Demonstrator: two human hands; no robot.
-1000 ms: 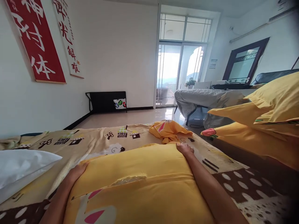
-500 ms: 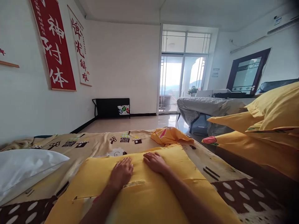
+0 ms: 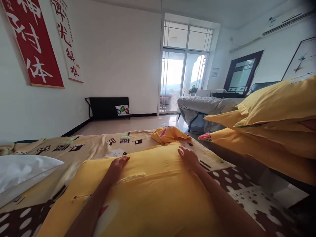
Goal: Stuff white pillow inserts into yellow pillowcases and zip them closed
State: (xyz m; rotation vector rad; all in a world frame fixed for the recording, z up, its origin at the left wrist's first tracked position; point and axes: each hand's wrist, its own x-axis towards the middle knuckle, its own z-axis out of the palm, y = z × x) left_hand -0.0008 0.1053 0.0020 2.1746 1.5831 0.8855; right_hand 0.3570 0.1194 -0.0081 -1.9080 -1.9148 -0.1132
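A plump pillow in a yellow pillowcase (image 3: pixel 158 197) lies on the bed in front of me, with a seam running across its upper part. My left hand (image 3: pixel 118 167) rests on the pillow near its far edge, fingers stretched out. Close to the far right corner, my right hand (image 3: pixel 189 158) touches the fabric with its fingers extended. Neither hand grips anything that I can see. Just beyond the pillow is a crumpled orange-yellow cloth (image 3: pixel 170 134) with a pink patch.
A patterned beige blanket (image 3: pixel 96 140) covers the bed. At the left lies a white pillow (image 3: pixel 24 172). Stacked yellow pillows (image 3: pixel 278 108) stand at the right. Behind are a covered table (image 3: pixel 202 104), a black folded item (image 3: pixel 103 108) and glass doors (image 3: pixel 184 79).
My hands have spread apart over the pillow, the left going left and the right going toward the far right corner. The view has turned slightly right.
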